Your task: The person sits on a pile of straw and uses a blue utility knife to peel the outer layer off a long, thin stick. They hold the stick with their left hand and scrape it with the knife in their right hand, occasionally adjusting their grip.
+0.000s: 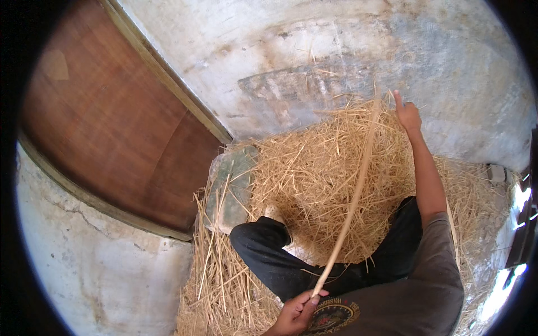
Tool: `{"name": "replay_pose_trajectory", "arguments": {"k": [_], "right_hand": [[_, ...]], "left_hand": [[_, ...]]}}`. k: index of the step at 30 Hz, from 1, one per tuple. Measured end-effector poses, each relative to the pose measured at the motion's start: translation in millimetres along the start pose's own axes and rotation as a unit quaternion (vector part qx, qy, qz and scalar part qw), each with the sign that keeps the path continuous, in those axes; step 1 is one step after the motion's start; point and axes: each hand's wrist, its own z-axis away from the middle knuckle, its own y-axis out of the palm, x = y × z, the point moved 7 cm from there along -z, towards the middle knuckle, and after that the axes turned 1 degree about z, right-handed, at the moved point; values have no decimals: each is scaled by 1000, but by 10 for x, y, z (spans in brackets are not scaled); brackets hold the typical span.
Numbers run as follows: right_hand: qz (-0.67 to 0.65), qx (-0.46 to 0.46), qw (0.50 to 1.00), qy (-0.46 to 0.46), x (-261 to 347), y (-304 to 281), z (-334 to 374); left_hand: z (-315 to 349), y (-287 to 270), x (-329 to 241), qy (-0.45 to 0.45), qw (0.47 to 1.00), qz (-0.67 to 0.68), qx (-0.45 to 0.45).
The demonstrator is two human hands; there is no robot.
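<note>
Head view: left hand [297,313] pinches the near end of a straw strand [353,196]; right hand [408,115], fingers loosely spread, reaches into the straw pile [314,168] by the wall [448,67].

The person sits on the floor [101,269] in dark trousers [280,263], with a big pile of yellow straw [314,168] in front. The left hand [297,313] is closed around the near end of 1 long straw bundle [353,196], which runs up across the pile. The right hand [407,115] reaches far out and touches the straw by the grey wall [336,50]. A brown wooden door [112,123] is on the left.
</note>
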Motion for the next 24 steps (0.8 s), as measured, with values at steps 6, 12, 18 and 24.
{"name": "replay_pose_trajectory", "arguments": {"k": [6, 12, 18, 24], "right_hand": [[20, 310, 934, -176, 1100, 163, 1542], [-6, 344, 807, -480, 1637, -189, 2961], [7, 271, 872, -408, 1402, 11, 2487], [-37, 244, 819, -518, 1574, -159, 2785]], "left_hand": [[-541, -357, -41, 86, 986, 101, -102], [-776, -354, -484, 156, 973, 125, -117], [-773, -188, -449, 136, 980, 106, -105], [-739, -208, -497, 161, 980, 57, -104]]}}
